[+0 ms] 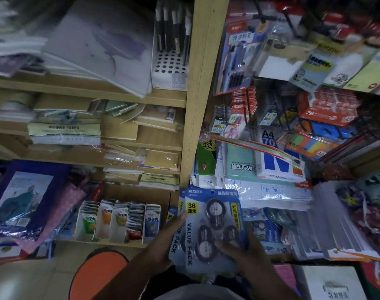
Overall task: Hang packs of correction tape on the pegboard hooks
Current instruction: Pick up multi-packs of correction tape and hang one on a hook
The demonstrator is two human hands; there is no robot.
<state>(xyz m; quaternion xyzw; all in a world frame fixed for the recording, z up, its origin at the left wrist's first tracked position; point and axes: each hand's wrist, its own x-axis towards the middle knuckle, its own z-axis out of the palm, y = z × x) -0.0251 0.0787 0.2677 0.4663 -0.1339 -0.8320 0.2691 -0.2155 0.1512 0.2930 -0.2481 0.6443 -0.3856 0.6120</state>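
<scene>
I hold a small stack of blue correction tape packs (208, 224) low in the middle of the view, each showing round black tape rolls and a yellow "36" label. My left hand (163, 241) supports the stack from the left, fingers behind its edge. My right hand (243, 250) grips the front pack from the right, thumb across its lower rolls. Black hooks (264, 17) stick out at the upper right, loaded with hanging pen packs (238, 55) and other goods. More blue packs (269, 232) lie on the pile just right of my hands.
A wooden post (197, 94) splits the view. To its left, wooden shelves (87, 92) carry paper stacks, notebooks and a row of small card boxes (120, 221). To the right lie A4 paper (277, 161), sticky notes and folders. An orange stool (98, 276) stands below.
</scene>
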